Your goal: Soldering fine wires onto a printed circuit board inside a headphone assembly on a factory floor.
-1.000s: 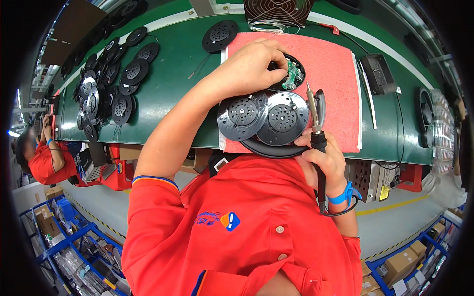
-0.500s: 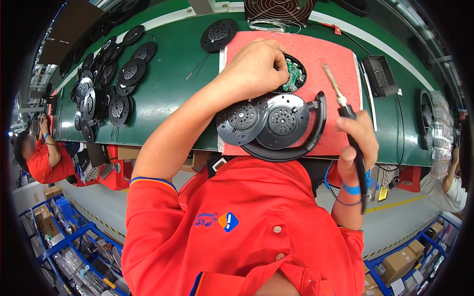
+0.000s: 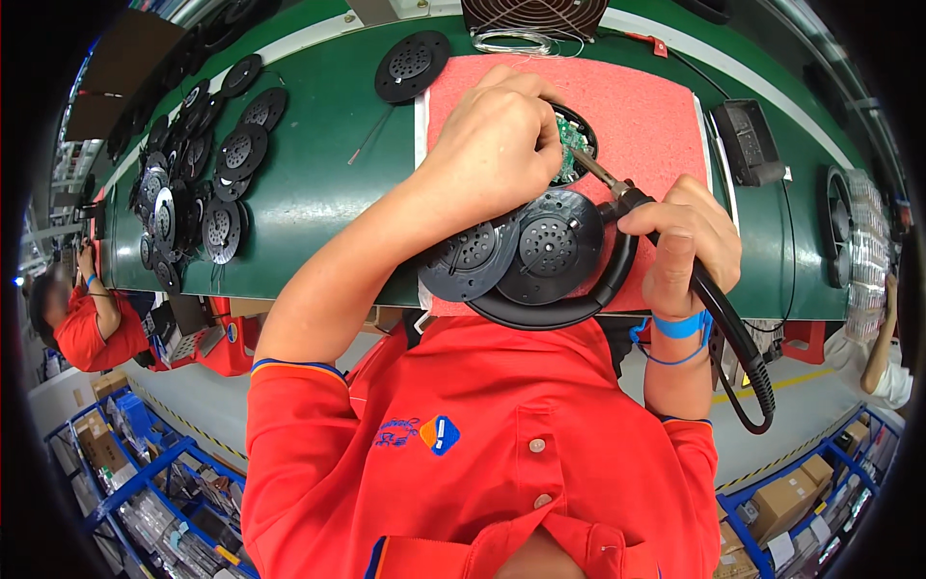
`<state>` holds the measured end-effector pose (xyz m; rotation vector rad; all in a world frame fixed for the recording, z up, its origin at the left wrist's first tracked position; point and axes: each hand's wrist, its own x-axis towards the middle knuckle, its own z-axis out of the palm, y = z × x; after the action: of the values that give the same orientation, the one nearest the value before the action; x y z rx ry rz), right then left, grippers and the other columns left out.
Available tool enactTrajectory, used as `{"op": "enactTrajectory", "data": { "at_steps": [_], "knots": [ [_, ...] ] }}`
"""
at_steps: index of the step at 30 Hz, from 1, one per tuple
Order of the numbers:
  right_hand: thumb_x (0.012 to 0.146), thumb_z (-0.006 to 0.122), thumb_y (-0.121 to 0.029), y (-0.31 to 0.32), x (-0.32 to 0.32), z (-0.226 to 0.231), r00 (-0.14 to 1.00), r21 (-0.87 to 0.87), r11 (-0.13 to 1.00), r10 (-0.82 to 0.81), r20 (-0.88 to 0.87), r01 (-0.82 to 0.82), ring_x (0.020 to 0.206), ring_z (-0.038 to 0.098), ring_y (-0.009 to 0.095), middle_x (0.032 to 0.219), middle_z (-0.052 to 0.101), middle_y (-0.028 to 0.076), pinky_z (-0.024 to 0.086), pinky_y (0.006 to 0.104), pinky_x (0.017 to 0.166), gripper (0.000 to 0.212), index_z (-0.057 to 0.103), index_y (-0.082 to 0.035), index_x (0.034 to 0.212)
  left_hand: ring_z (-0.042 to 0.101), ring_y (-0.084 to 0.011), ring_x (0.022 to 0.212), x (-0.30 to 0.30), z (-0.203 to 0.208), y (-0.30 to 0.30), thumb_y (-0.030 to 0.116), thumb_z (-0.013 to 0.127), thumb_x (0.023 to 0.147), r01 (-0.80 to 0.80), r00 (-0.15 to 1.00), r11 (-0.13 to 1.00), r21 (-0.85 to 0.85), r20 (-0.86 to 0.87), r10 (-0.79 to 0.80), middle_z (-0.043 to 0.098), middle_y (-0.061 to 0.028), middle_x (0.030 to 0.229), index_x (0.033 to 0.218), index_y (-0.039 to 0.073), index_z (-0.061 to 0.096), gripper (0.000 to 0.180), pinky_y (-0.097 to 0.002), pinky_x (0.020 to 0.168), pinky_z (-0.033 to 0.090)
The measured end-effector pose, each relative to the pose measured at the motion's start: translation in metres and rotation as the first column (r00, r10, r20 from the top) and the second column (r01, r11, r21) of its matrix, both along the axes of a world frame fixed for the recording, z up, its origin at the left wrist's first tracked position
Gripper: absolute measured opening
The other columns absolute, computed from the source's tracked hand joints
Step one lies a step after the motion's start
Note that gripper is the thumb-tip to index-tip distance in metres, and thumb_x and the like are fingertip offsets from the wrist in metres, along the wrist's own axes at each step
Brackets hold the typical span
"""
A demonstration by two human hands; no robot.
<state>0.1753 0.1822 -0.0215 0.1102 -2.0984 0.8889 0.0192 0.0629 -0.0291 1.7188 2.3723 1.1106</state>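
At upper centre, the curled left hand point(image 3: 506, 135) half-hides a circuit board point(image 3: 573, 145), its hold unclear to me, while the right hand point(image 3: 707, 234) clasps a soldering iron point(image 3: 725, 318).

- The left hand point(image 3: 503, 140) hides one side of the green circuit board point(image 3: 571, 145); what its fingertips hold, I cannot see.
- Whether the tip of the soldering iron point(image 3: 727, 318) touches the board is too small to tell.
- The left forearm point(image 3: 371, 251) partly covers one perforated disc point(image 3: 471, 256).
- The upper edge cuts off the fan grille point(image 3: 535, 15).
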Motion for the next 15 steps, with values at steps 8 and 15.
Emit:
{"op": "enactTrajectory", "data": {
  "at_steps": [8,15],
  "knots": [
    [0.094,0.047,-0.029,0.0004,-0.0038,0.0012,1.000,0.023,1.000,-0.002,0.015,0.002,0.047,0.039,0.015,0.052,0.047,0.004,0.026,0.0295,0.045,0.044,0.060,0.000,0.064,0.056,-0.0333,0.089,0.0015,-0.0006,0.0020,0.002,0.058,0.064,0.002,1.000,0.999,0.045,-0.026,0.000,0.065,-0.0169,0.096,0.063,-0.005,0.063,0.009,-0.0387,0.082,0.046],
    [0.093,0.048,-0.027,-0.0002,-0.0039,0.0008,1.000,0.032,0.999,0.027,0.007,-0.027,0.047,0.039,0.015,0.051,0.046,0.004,0.026,0.0299,0.045,0.041,0.060,0.000,0.065,0.056,-0.0334,0.091,0.0029,-0.0007,0.0013,0.003,0.058,0.064,-0.007,0.998,0.998,0.062,-0.061,0.011,0.065,-0.0178,0.095,0.062,-0.005,0.064,0.010,-0.0382,0.082,0.046]
  ]
}}
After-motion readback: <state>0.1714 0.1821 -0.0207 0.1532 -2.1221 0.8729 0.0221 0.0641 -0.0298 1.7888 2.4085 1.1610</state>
